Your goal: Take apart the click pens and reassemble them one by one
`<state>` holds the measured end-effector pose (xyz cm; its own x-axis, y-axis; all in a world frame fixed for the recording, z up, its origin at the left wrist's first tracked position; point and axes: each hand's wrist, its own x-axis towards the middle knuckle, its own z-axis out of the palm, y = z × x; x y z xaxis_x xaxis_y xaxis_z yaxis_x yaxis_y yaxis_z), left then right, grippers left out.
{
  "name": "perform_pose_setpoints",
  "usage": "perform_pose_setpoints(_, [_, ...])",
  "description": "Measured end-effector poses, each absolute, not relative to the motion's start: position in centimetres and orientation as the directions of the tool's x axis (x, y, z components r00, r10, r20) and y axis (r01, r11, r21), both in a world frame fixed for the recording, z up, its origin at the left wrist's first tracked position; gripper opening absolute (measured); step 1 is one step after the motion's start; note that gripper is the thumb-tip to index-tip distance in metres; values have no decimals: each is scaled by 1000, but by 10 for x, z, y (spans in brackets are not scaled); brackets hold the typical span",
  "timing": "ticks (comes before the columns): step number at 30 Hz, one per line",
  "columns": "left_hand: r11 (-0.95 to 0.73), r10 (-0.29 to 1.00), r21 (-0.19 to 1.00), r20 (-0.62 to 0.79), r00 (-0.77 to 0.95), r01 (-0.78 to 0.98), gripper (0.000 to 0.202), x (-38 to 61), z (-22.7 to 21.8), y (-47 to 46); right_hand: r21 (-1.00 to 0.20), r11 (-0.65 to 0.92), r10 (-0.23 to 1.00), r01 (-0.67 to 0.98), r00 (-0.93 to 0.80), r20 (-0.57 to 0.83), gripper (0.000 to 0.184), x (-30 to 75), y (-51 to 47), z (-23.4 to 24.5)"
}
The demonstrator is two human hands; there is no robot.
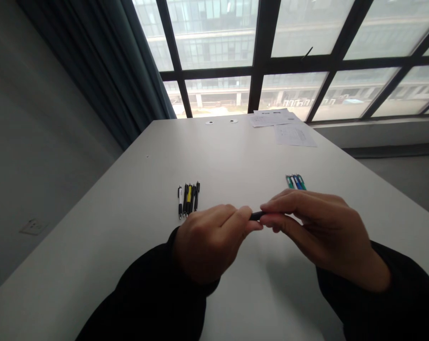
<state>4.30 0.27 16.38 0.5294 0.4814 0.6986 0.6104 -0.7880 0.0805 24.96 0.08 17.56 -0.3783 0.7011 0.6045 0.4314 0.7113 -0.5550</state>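
Note:
My left hand (209,239) and my right hand (317,227) meet above the white table (129,246). Both are closed on a short dark pen (257,216), of which only a small black part shows between the fingertips. The left fingers curl round one end and the right fingers pinch the other. A row of several pens (188,199), black, white and yellow, lies on the table just beyond my left hand. Another small group of green and blue pens (296,182) lies beyond my right hand, partly hidden by it.
Sheets of printed paper (283,125) lie at the table's far edge, with two small round discs (221,121) to their left. A large window with dark frames (257,61) stands behind, and a dark curtain (104,71) hangs at the left.

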Motion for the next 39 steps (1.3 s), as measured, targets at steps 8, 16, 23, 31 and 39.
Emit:
perform_pose_setpoints(8, [-811,491,120,673,554,572,21,41,159,8,-596,635,772,491,-379,510,3,261,4,182])
perform_pose_setpoints(16, [-817,486,121,670,561,564,21,43,156,14,-607,616,788,503,-388,478,10,258,6,179])
perform_pose_setpoints(23, [-835,447,182,774,449,519,10,48,144,23,-570,700,714,430,-430,553,13,256,4,180])
perform_pose_setpoints(31, [-820,498,203,715,491,536,12,50,141,18,-484,754,655,443,-457,602,11,256,5,181])
perform_pose_setpoints(39, [-833,482,169,690,540,528,14,48,145,17,-511,801,591,311,-542,597,18,260,8,179])
